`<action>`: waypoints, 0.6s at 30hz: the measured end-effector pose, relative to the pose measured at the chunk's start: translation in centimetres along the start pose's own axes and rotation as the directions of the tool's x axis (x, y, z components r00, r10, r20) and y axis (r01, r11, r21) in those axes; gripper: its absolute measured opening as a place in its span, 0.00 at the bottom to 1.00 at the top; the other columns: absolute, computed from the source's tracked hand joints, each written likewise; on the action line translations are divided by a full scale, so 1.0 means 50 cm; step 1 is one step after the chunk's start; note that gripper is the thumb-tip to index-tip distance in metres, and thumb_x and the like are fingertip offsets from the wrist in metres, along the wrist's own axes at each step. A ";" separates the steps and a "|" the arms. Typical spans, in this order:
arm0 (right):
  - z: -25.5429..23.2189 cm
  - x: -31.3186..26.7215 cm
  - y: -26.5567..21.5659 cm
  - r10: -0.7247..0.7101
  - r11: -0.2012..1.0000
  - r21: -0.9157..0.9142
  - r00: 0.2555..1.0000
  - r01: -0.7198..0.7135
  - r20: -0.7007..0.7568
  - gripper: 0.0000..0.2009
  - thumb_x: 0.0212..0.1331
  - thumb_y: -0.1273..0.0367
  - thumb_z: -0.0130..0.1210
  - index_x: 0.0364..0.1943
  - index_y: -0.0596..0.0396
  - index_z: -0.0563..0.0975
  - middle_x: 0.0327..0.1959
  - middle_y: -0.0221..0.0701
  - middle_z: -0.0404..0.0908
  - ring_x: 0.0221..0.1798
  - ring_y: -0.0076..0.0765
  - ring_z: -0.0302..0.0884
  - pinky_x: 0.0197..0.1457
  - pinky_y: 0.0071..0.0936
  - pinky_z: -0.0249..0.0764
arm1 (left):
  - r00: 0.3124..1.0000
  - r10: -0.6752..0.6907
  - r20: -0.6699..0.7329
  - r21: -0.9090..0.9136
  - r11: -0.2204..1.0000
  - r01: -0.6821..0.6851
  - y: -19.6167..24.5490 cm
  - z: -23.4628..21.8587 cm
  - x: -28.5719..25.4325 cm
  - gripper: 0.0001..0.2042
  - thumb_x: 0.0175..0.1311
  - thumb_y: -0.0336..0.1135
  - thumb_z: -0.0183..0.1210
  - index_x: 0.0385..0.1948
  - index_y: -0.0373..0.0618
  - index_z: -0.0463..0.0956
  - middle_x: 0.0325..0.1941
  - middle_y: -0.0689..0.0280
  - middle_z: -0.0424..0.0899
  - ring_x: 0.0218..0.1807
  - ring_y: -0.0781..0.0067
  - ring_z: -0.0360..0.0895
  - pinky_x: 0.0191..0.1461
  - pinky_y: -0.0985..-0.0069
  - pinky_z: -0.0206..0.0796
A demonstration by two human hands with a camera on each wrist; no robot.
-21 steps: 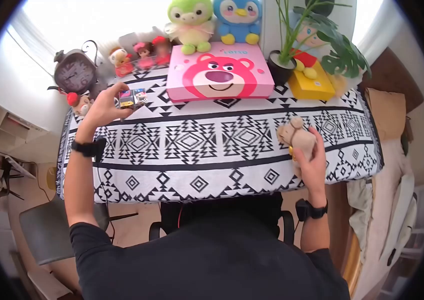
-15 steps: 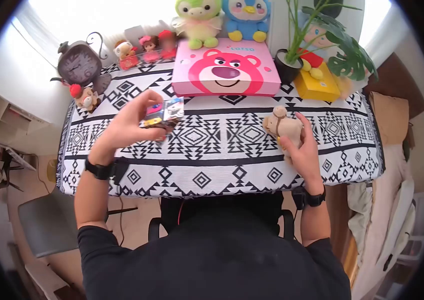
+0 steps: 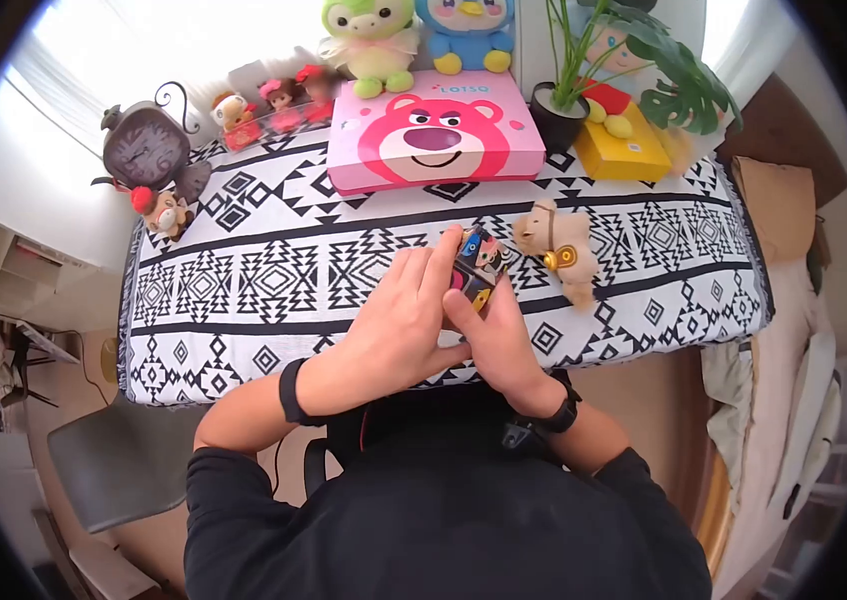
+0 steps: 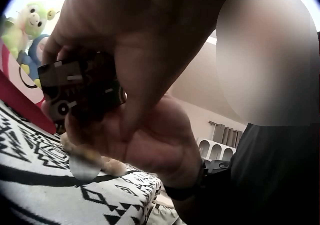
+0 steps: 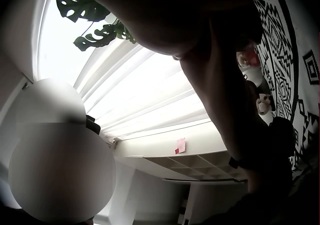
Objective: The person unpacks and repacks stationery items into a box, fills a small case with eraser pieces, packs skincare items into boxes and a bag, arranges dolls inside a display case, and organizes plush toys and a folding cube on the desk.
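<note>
Small, dark, multicoloured printed box (image 3: pixel 484 262) between two hands, above a patterned cloth.
Black-and-white geometric cloth (image 3: pixel 374 352) covers the table; toward its back lies the pink cardboard box printed with a bear's face (image 3: pixel 436 140), bearing a green plush toy (image 3: pixel 371 45) and a blue plush penguin (image 3: pixel 468 38). Right of it stand a leafy green plant in a black pot (image 3: pixel 558 118) and a yellow box (image 3: pixel 626 152); a dark, round-faced clock (image 3: pixel 146 146) stands at the left. Beige plush animal with a gold round ornament (image 3: pixel 566 255) lies on the cloth, just right of the hands. Left hand (image 3: pixel 396 312) grips the small box, long fingers along its side; right hand (image 3: pixel 506 342) holds it from the other side, thumb across the near face.
</note>
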State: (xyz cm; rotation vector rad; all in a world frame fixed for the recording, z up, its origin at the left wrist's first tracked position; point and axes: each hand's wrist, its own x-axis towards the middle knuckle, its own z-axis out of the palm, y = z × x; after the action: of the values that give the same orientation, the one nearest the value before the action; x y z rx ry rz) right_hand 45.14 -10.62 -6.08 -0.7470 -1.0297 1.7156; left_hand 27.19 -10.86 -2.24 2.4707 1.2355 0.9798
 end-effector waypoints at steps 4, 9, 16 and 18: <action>-0.054 0.003 0.012 -0.017 0.987 -0.161 0.997 0.029 0.078 0.37 0.77 0.59 0.77 0.78 0.61 0.68 0.63 0.32 0.84 0.61 0.24 0.86 0.57 0.25 0.87 | 0.950 -0.250 0.185 -0.274 0.915 0.295 -0.007 -0.037 -0.018 0.50 0.59 0.39 0.88 0.83 0.37 0.67 0.58 0.48 0.90 0.58 0.46 0.89 0.62 0.57 0.82; -0.057 -0.009 -0.012 0.134 0.960 -0.262 0.985 -0.101 0.111 0.38 0.73 0.59 0.80 0.76 0.62 0.71 0.57 0.29 0.88 0.51 0.19 0.88 0.44 0.20 0.83 | 0.897 -0.389 0.209 -0.402 0.802 0.441 -0.013 -0.028 -0.052 0.41 0.60 0.35 0.87 0.75 0.37 0.76 0.45 0.57 0.98 0.56 0.57 0.96 0.69 0.65 0.79; -0.039 0.000 -0.030 0.220 0.952 -0.242 0.968 -0.185 0.124 0.33 0.74 0.65 0.79 0.75 0.64 0.74 0.55 0.35 0.94 0.50 0.21 0.90 0.48 0.23 0.85 | 0.824 -0.540 0.174 -0.645 0.570 0.510 -0.020 0.001 -0.100 0.43 0.59 0.31 0.88 0.78 0.36 0.75 0.45 0.63 0.99 0.57 0.73 0.94 0.74 0.65 0.77; -0.045 0.005 -0.004 0.112 0.962 -0.259 0.991 -0.090 0.072 0.33 0.74 0.67 0.77 0.76 0.66 0.74 0.52 0.37 0.96 0.50 0.22 0.91 0.52 0.24 0.86 | 0.792 -0.586 0.171 -0.677 0.514 0.527 -0.018 -0.003 -0.103 0.42 0.62 0.28 0.85 0.80 0.35 0.73 0.46 0.64 0.99 0.55 0.78 0.93 0.73 0.67 0.77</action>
State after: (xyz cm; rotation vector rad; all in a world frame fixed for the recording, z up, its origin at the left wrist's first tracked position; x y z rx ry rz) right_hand 47.02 -9.65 -6.93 -0.9088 -1.3100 1.7336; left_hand 24.33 -14.28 -4.97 1.3136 1.2409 1.0797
